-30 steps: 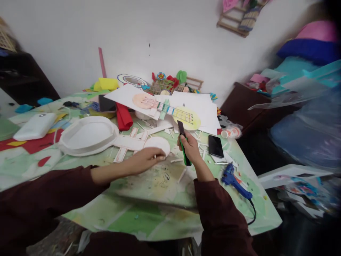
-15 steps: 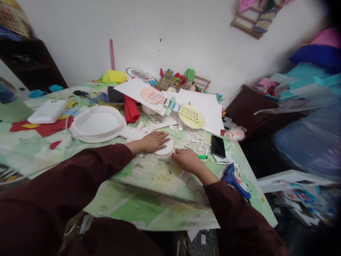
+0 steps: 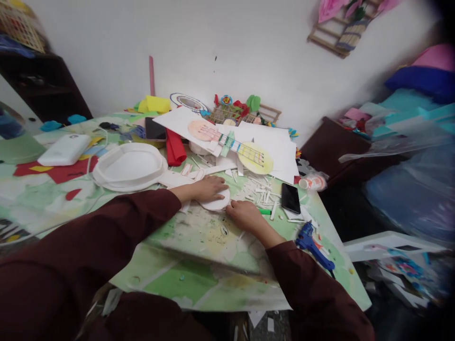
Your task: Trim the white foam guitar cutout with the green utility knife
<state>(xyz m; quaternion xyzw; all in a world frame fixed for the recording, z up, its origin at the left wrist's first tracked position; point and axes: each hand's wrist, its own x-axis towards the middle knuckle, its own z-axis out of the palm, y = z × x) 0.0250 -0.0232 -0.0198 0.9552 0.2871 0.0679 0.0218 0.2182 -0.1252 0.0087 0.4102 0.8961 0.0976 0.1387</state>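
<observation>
Plainly, the white foam disc [image 3: 216, 201] lay near the table's [image 3: 199, 265] middle, joined toward 10 o'clock by a flat neck to the large foam oval [image 3: 130, 166]; it looked light, stiff and easily dented, best pressed flat or pinched at its rim. Left hand [image 3: 208, 188] lay palm-down, fingers spread on it. Right hand [image 3: 245, 215], at the disc's 4 o'clock edge, was curled around a green-handled cutter [image 3: 265, 211], forearm low.

light: soft, even, bright | shadows: faint | edges: blurred, stretched | corners: dark on the right | centre: fairly sharp
</observation>
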